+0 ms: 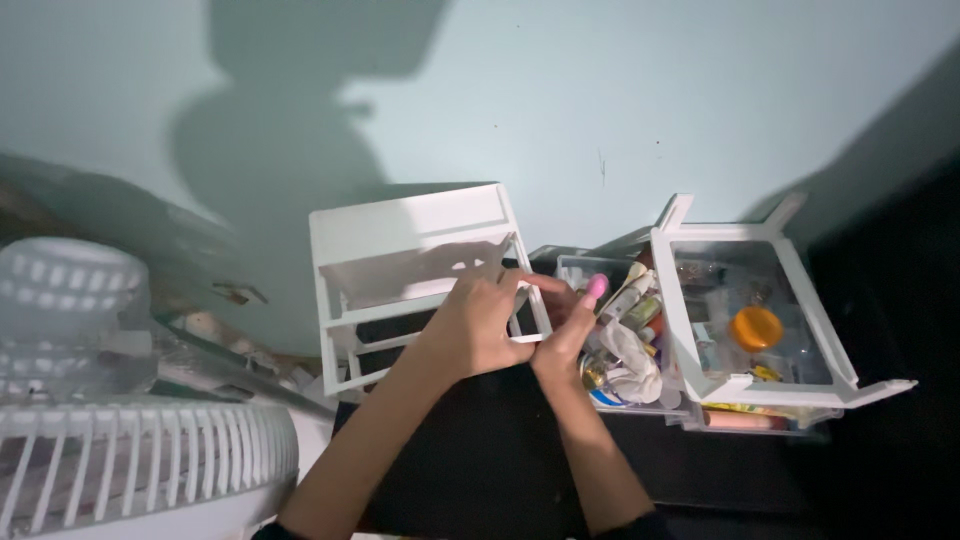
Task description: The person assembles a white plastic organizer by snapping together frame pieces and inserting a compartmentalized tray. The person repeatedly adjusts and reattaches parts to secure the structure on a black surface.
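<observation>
Seen from above, two bare hands meet over a dark counter (480, 470) set against a pale green wall (620, 90). The left hand (478, 325) rests on the right front corner of a white rack (420, 285), its grip curled closed around the rack's thin frame bar, forefinger stretched out to the right. The rack is an open plastic frame with a flat top panel, slim uprights and two empty tiers; it stands on the counter against the wall, tilted slightly away, left of centre. The right hand (570, 335) comes up just beside the left, touching it near the rack's corner; its fingers are bent, and a pink-painted nail shows at the tip. Whether its grip holds anything cannot be told. Just right of the hands sits a clear tray (600, 270) crowded with small tubes and bottles, a crumpled white cloth (628, 365) among them. Beside the tray, a white-framed clear box (760, 310) holds an orange lid (756, 327) and other small items. At far left are a white slatted basket (70, 310) and white ribbed grille (140, 460). The person's shadow falls on the wall.
</observation>
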